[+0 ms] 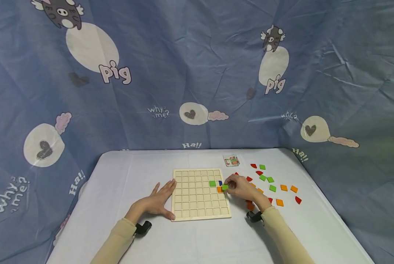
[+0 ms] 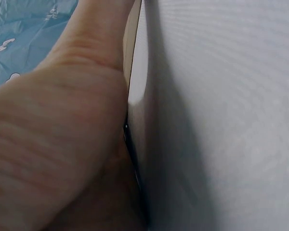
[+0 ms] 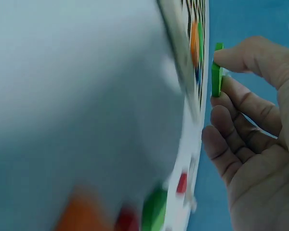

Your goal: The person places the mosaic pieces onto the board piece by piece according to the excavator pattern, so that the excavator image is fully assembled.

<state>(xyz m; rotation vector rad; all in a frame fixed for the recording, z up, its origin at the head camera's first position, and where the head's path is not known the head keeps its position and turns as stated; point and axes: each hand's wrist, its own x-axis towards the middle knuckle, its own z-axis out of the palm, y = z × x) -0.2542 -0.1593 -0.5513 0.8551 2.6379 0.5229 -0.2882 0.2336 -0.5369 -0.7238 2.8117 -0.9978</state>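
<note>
A pale wooden grid board [image 1: 197, 205] lies on the white table. Along its left edge rests my left hand [image 1: 157, 200], fingers spread, the thumb by the lower left corner. My right hand [image 1: 241, 187] pinches a green square tile [image 3: 216, 72] between thumb and fingers, above the board's right edge. On the board sit another green tile [image 1: 212, 183], an orange tile [image 1: 219, 189] and a blue piece [image 1: 220, 183], partly covered by the right hand and its tile. The left wrist view shows mostly the hand's underside and white cloth.
Loose green [image 1: 272, 188], orange [image 1: 280, 202] and red pieces [image 1: 298, 200] are scattered to the right of the board, several partly behind the right hand. A small picture card or packet [image 1: 231, 160] lies beyond the board. A blue printed cloth [image 1: 197, 73] hangs behind the table.
</note>
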